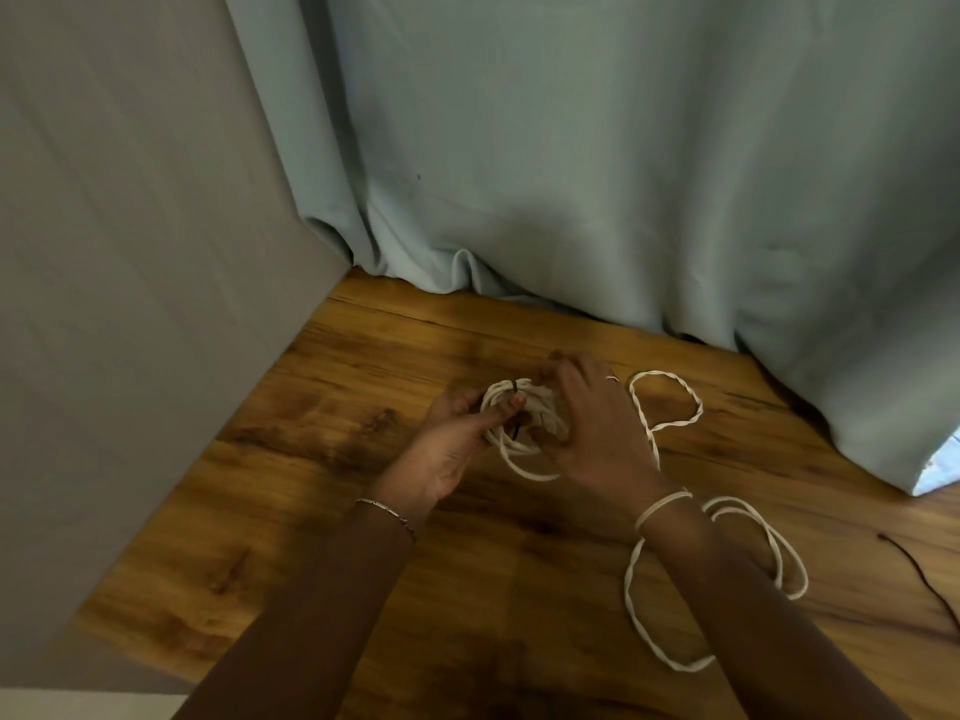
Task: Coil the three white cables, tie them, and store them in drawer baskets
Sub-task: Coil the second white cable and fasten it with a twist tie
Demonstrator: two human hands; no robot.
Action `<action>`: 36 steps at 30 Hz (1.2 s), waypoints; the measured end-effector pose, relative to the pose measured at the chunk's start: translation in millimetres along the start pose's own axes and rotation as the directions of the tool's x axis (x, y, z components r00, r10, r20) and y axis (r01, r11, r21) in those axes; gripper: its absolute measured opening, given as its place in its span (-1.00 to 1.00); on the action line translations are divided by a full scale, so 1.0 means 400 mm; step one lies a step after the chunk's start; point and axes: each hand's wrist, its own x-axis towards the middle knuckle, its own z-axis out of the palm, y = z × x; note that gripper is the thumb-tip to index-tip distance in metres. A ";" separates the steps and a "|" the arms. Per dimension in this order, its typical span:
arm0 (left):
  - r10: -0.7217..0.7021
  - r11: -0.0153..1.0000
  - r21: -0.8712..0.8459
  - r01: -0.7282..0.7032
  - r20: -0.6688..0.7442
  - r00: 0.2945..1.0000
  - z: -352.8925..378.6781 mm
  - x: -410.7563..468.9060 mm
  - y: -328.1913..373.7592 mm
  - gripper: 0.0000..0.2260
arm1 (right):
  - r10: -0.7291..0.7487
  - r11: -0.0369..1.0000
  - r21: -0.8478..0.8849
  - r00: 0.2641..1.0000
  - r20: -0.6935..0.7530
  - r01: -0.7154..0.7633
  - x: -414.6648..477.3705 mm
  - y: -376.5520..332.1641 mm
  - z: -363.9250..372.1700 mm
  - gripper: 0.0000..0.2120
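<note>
Setting: a floor corner, seen from above.

1. Curtain [597,148]: pale blue-green cloth, soft vertical folds, hem bunched on the floor across the back.
2. Panel [130,252]: flat, matt grey, closing off the left side.
3. Floor [337,459]: wood-grain boards, warm brown with dark knots, slight sheen.
4. Loose cable [644,423]: white, twisted; wide loops on the floor right of the hands, 1 strand crossing the right wrist. Whether it is 1 cable or 2 cannot be told.
5. Left hand [452,449]: palm up, fingers curled under the coil's left edge, thumb pressing across the strands. Brown sleeve.
6. Right hand [592,423]: back up, fingers curled on the coil's right side, hiding that part.
7. Coil [506,444]: white cable, several round turns, held between both hands just above the floor.
8. Cord [924,579]: thin, dark, on the floor at far right.
9. Bracelet [384,511]: thin metal, left wrist.
10. Tie [514,385]: small, black, wrapped round the coil's top.
11. Ring [612,377]: on a right finger.
</note>
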 end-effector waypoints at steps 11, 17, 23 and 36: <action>-0.089 0.996 -0.033 0.088 -0.012 0.996 0.008 0.000 -0.026 -0.89 | -0.564 0.784 -0.365 0.822 -0.081 0.502 -0.019 -0.007 0.020 -0.94; -0.100 0.988 -0.118 0.103 0.029 0.995 0.009 -0.001 -0.019 -0.90 | -0.482 0.869 -0.180 0.871 -0.093 0.462 -0.043 0.019 0.023 -0.73; -0.059 0.995 -0.079 0.064 0.071 0.996 0.009 -0.001 -0.018 -0.87 | -0.108 0.983 0.115 0.963 -0.245 0.140 -0.047 0.022 0.030 -0.77; 0.104 0.970 0.211 -0.120 0.089 0.991 0.026 -0.018 -0.030 -0.68 | 0.049 0.953 0.301 0.970 -0.240 0.027 -0.018 0.018 0.009 -0.80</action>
